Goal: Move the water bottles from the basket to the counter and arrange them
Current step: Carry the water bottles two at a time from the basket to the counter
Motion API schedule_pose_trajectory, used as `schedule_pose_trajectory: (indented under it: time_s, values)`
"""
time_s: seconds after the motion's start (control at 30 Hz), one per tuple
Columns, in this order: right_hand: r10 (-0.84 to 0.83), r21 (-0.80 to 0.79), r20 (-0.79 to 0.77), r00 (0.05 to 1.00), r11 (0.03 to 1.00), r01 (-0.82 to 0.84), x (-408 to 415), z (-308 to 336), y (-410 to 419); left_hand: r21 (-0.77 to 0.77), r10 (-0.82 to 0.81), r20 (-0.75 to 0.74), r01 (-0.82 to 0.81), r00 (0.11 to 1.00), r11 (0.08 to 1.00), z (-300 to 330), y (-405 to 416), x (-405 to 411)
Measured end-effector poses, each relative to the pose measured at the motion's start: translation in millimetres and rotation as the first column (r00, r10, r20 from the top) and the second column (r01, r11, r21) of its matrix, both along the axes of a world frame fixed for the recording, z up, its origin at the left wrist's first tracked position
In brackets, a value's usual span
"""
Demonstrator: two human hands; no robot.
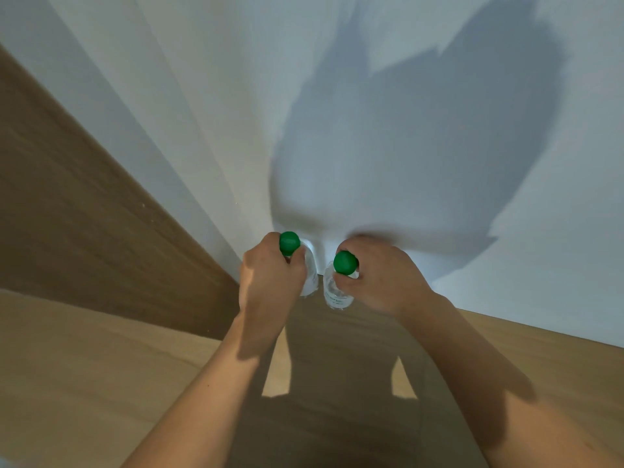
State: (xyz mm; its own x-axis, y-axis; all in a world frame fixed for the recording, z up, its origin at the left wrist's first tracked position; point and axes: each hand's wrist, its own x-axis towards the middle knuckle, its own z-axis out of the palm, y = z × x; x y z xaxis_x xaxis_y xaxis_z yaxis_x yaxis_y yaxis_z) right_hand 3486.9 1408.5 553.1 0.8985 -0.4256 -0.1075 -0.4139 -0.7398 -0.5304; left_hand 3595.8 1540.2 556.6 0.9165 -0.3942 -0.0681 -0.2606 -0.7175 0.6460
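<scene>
**Two bottles held at the far edge of the counter, against the wall**

Head view. Seen from above, both forearms reach away from the viewer over a wooden counter [101,383]. The left hand [266,282] has its fingers curled round the neck of the left bottle [309,278], just below its green cap [289,243]. The right hand [381,278] pinches the neck of the right bottle [336,292] the same way, under a second green cap [345,263]. Both bottles are clear, upright, and stand just beside each other with a narrow gap between them. They lie at the far side of the counter, close against the white wall [337,96]. A darker wooden panel [84,214] bounds the counter on the left. The person's shadow falls on the wall and across the near counter. Whether the bottle bases touch the surface cannot be told, since the hands and bottle bodies hide them. The basket is not in view.

Step in hand, as judged: the setting-down and arranging of a pair of bottles, not the fetching. The bottles appear at or very near their resting place.

The next move likely calls for both bases to sit flat, the pair aligned side by side along the wall, and then a clean release. The fingers should open upward off the necks, as a sideways drag could tip a tall, light bottle into its neighbour.
</scene>
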Motion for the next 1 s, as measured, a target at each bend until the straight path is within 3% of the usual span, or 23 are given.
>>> schedule_pose_trajectory:
  time_s: [0.6,1.0]
  values:
    - [-0.024,-0.011,-0.049,0.998,1.000,0.023,-12.4,0.6,-4.2,0.016,-0.057,0.014,0.057,0.998,0.998,-1.8,-0.9,3.5]
    - [-0.082,-0.032,-0.131,0.988,0.996,0.078,-45.7,5.0,-2.3,0.149,-0.086,0.009,0.084,0.996,0.985,-2.9,-3.5,7.4]
